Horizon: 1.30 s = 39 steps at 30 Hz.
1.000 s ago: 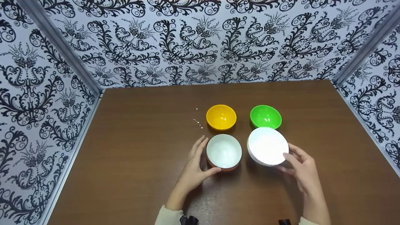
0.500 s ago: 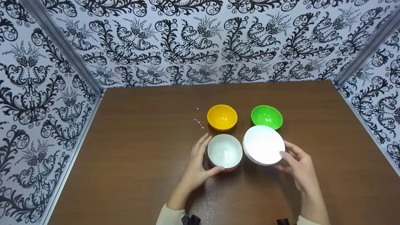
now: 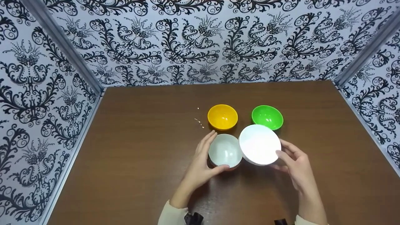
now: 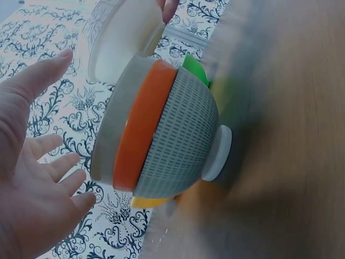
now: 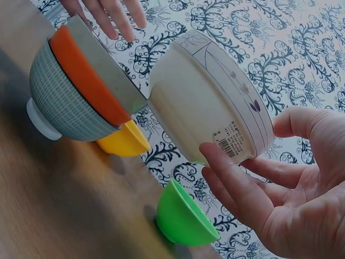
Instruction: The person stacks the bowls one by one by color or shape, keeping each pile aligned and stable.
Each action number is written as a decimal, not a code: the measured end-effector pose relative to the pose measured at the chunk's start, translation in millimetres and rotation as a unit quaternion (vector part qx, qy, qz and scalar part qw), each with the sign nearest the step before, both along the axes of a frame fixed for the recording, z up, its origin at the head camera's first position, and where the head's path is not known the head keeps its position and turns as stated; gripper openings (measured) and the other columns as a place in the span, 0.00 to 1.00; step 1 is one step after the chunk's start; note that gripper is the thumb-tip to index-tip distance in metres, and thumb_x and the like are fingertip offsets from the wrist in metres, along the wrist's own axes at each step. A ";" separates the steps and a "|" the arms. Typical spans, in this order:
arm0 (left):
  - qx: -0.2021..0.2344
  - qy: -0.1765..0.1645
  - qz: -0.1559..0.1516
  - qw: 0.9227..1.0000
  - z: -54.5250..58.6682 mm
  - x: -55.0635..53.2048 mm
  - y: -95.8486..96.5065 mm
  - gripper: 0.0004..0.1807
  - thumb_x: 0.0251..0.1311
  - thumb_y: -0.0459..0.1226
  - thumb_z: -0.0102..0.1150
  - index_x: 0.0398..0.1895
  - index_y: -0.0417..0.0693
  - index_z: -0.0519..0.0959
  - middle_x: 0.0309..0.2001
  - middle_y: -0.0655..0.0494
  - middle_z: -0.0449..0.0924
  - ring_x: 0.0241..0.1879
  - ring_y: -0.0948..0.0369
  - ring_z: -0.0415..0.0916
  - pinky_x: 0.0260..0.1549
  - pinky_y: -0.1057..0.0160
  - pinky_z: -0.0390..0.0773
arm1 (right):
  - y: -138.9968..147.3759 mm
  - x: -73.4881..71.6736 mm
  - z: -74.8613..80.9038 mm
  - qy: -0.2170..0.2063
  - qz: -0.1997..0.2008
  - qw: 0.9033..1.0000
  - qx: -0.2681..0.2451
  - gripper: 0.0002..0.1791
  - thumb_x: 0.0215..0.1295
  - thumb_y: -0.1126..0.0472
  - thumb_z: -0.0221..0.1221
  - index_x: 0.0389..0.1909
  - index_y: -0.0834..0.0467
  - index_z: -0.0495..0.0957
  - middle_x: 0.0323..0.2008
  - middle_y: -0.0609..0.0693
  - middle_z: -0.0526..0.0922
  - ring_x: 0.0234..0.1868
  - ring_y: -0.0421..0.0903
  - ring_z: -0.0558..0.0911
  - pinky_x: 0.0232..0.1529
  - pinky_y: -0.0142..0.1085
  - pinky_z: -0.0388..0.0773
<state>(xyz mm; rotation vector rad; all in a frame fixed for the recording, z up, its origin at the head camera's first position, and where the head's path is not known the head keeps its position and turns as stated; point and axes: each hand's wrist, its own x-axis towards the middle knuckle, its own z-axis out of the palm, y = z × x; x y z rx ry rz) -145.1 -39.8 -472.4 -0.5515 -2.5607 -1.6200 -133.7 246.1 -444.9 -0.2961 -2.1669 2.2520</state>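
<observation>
A white bowl [image 3: 260,144] with a line-and-petal pattern and a barcode label [image 5: 228,143] is held up and tilted in my right hand [image 3: 295,164]. Its thumb lies at the rim and its fingers support the outside. Left of it stands a stack of nested bowls: a pale bowl [image 3: 225,150] on top, an orange bowl [image 4: 144,127] below, and a grey checked bowl [image 4: 180,135] outermost. The white bowl's edge overlaps the stack's right rim; I cannot tell whether they touch. My left hand [image 3: 201,164] hovers spread beside the stack, apart from it in the left wrist view.
Behind the stack sits a yellow bowl [image 3: 222,117]; a green bowl [image 3: 267,117] stands to its right, partly covered by the white bowl in the head view. Small pale bits [image 3: 199,122] lie left of the yellow bowl. Patterned walls [image 3: 200,43] enclose the brown table [image 3: 140,140].
My right hand has carried the white bowl left, up to the stack's rim. The left hand has shifted slightly right and over the stack's edge. The yellow and green bowls stay put.
</observation>
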 end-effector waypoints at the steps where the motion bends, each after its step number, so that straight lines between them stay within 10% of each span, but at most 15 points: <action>1: -0.001 -0.002 -0.002 1.000 1.3 0.0 0.9 0.53 0.49 0.51 0.76 0.77 0.59 0.58 0.78 0.58 0.54 0.77 0.52 0.53 0.73 0.41 0.61 | -0.8 0.1 0.5 0.001 0.001 1.000 0.002 0.19 0.68 0.69 0.58 0.59 0.59 0.75 0.44 0.35 0.84 0.43 0.38 0.86 0.36 0.43 0.88; 39: 0.013 0.000 -0.012 1.000 17.6 0.2 5.0 0.51 0.51 0.42 0.77 0.77 0.51 0.58 0.73 0.54 0.65 0.71 0.56 0.65 0.71 0.46 0.66 | -47.9 -6.1 14.3 0.016 0.039 0.999 0.000 0.25 0.67 0.73 0.57 0.65 0.69 0.70 0.48 0.49 0.84 0.41 0.44 0.87 0.37 0.42 0.89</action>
